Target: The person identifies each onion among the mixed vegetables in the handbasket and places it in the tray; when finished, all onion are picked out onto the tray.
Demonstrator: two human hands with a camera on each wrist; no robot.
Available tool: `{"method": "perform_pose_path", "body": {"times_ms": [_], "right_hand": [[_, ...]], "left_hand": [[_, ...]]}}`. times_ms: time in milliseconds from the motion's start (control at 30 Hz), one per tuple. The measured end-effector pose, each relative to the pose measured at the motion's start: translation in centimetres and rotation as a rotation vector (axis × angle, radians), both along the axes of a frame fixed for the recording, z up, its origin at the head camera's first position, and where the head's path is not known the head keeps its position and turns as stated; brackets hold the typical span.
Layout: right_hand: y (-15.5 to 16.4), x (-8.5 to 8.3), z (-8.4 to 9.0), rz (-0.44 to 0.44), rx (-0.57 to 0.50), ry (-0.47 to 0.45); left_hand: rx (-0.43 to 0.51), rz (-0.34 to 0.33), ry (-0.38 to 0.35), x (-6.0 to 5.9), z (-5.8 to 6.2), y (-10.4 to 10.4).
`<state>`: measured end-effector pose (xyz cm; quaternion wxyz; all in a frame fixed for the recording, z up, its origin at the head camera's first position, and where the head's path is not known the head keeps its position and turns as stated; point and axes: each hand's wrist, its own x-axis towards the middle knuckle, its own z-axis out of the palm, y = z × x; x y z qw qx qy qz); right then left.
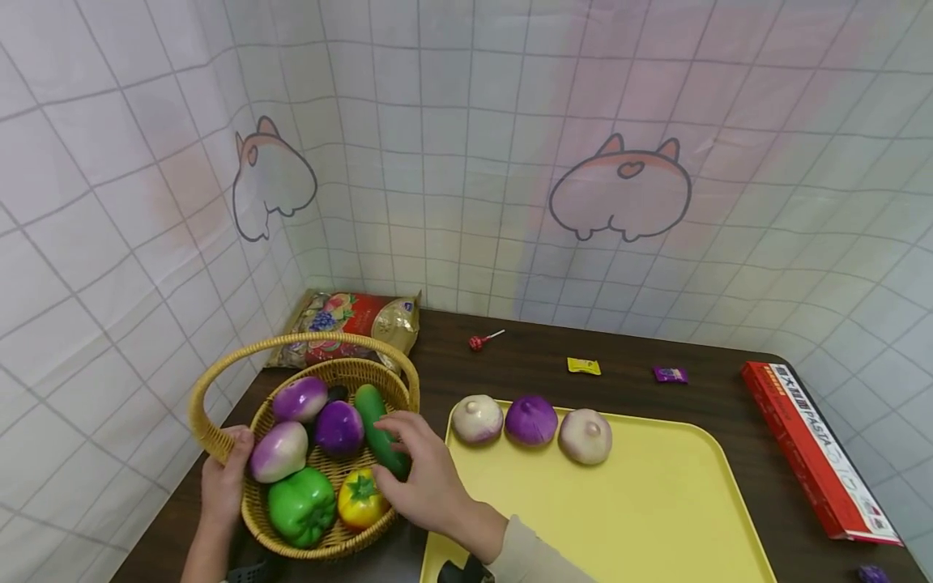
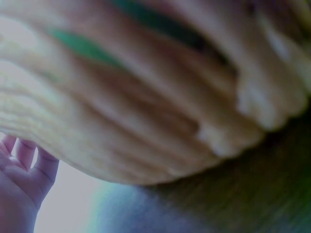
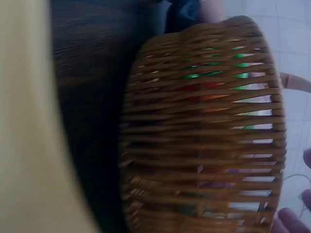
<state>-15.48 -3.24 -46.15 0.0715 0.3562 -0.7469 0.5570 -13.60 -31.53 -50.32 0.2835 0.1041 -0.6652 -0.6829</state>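
Observation:
A wicker basket (image 1: 342, 553) with a tall handle sits at the left in the head view. My left hand (image 1: 222, 478) grips its left rim beside the handle's base, thumb on top. Over the right side of the basket, my right hand (image 1: 430, 478) reaches in with fingers spread over a green cucumber (image 1: 375, 417), the thumb close to a yellow pepper (image 1: 360, 498). Also inside are a green bell pepper (image 1: 301, 508), a purple round vegetable (image 1: 339, 429) and two purple-and-white vegetables (image 1: 280, 452). The right wrist view shows the woven wall (image 3: 204, 136) and some fingertips (image 3: 291, 221).
A yellow tray (image 1: 619, 518) lies on the right, with three turnip-like vegetables (image 1: 530, 420) along its far edge. Behind are a candy bag (image 1: 350, 320), a lollipop (image 1: 477, 342) and wrapped candies (image 1: 583, 367). A red pasta box (image 1: 816, 453) lies by the right edge.

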Motion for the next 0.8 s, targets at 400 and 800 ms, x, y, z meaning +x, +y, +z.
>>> {"method": "perform_pose_path", "body": {"times_ms": [400,800], "right_hand": [[-3.6,-1.9,0.9,-0.028,0.170,-0.195],[-5.2,-3.2,0.7,0.010,0.306,-0.173]], "left_hand": [[-0.035,0.002,-0.010,-0.2,0.2,0.0],[-0.024,0.013,-0.029,0.1,0.1,0.0]]}}
